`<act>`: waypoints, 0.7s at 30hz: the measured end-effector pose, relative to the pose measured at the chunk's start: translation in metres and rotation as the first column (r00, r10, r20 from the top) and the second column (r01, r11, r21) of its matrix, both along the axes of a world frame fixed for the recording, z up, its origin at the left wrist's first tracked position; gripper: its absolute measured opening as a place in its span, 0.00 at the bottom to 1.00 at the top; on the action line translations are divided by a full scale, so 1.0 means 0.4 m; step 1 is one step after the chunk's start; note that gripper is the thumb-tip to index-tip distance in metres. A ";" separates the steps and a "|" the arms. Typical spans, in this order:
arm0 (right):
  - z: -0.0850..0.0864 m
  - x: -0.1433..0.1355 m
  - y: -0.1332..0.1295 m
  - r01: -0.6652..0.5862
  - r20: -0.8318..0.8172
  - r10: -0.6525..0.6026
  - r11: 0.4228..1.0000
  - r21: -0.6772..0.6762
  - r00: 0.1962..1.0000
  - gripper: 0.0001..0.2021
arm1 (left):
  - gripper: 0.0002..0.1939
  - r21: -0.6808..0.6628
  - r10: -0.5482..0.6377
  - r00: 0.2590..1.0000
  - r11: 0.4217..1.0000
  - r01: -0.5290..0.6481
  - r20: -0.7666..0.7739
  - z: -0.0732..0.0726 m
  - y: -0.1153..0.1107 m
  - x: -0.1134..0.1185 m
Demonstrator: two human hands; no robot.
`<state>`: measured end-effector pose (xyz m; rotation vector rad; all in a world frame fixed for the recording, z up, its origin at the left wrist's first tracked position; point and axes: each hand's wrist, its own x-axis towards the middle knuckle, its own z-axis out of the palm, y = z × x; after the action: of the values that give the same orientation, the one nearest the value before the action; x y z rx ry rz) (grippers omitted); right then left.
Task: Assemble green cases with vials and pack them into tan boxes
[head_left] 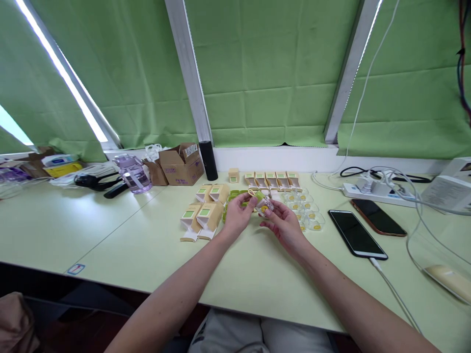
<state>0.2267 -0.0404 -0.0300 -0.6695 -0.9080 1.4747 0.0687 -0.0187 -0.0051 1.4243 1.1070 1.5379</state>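
Note:
Above the table [257,274], my left hand [239,212] pinches the green top of a small clear container [262,205]. The fingers of my right hand [285,226] are closed round its clear lower part, which shows a yellow spot. Green pieces [232,197] lie behind my left hand, partly hidden by it. Right of my hands stand several clear containers with yellow spots [311,215]. Several open cream boxes [209,215] with green squares stand to the left, and a row of similar boxes [272,180] is behind.
A closed small box [233,175], a black cylinder [208,161], a cardboard box [182,166] and a purple bottle [133,174] stand at the back. On the right lie two phones [357,234] [379,216], cables and a power strip [379,193].

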 end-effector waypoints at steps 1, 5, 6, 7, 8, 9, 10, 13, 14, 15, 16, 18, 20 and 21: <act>0.000 0.000 0.000 0.005 0.001 -0.005 1.000 0.002 1.000 0.27 | 0.23 -0.005 -0.004 1.000 1.000 0.004 0.001 -0.002 0.000 0.000; 0.000 -0.001 -0.001 0.013 0.004 -0.013 1.000 0.004 1.000 0.25 | 0.24 -0.004 -0.038 0.999 0.999 0.038 0.022 -0.003 -0.002 0.002; 0.000 -0.001 -0.001 0.014 0.002 -0.014 1.000 0.002 1.000 0.25 | 0.24 -0.001 -0.043 0.999 0.999 0.043 0.026 -0.002 -0.004 0.003; 0.001 0.000 -0.002 0.014 0.000 -0.014 1.000 0.002 1.000 0.26 | 0.23 -0.002 -0.046 0.999 0.999 0.046 0.028 -0.001 -0.005 0.003; 0.001 0.000 -0.003 0.013 -0.001 -0.013 1.000 0.005 1.000 0.26 | 0.23 -0.006 -0.046 0.999 0.999 0.047 0.029 0.001 -0.006 0.003; 0.001 0.001 -0.003 0.012 -0.001 -0.012 1.000 0.010 1.000 0.26 | 0.23 -0.011 -0.045 0.999 0.999 0.045 0.028 0.002 -0.007 0.003; 0.001 0.001 -0.003 0.011 -0.002 -0.011 1.000 0.016 1.000 0.26 | 0.23 -0.017 -0.044 0.999 0.999 0.044 0.027 0.003 -0.008 0.003; -0.003 0.004 0.000 0.008 0.002 -0.009 0.999 0.039 1.000 0.27 | 0.23 -0.022 -0.059 0.998 0.998 0.059 0.021 0.005 -0.010 0.003; -0.005 0.005 0.002 0.009 0.012 -0.010 0.999 0.048 1.000 0.28 | 0.23 -0.020 -0.070 0.997 0.997 0.070 0.020 0.005 -0.011 0.002; -0.008 0.006 0.006 0.015 0.030 -0.016 0.998 0.057 0.999 0.28 | 0.23 -0.019 -0.082 0.996 0.996 0.082 0.021 0.005 -0.012 0.002; -0.011 0.007 0.009 0.026 0.054 -0.030 0.997 0.066 0.998 0.28 | 0.23 -0.019 -0.094 0.995 0.995 0.094 0.025 0.005 -0.013 0.001; -0.016 0.010 0.016 0.054 0.117 -0.065 0.994 0.091 0.991 0.28 | 0.24 -0.018 -0.110 0.993 0.994 0.111 0.040 0.004 -0.015 -0.001; -0.017 0.015 0.021 0.074 0.167 -0.095 0.989 0.126 0.981 0.28 | 0.24 -0.012 -0.122 0.991 0.992 0.123 0.051 0.004 -0.016 -0.002; -0.016 0.017 0.022 0.075 0.181 -0.101 0.987 0.143 0.978 0.28 | 0.24 -0.008 -0.126 0.991 0.992 0.127 0.047 0.004 -0.017 -0.003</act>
<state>0.2334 -0.0316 -0.0365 -0.7470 -1.1000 1.2735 0.0676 -0.0253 -0.0035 1.4170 0.9774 1.4658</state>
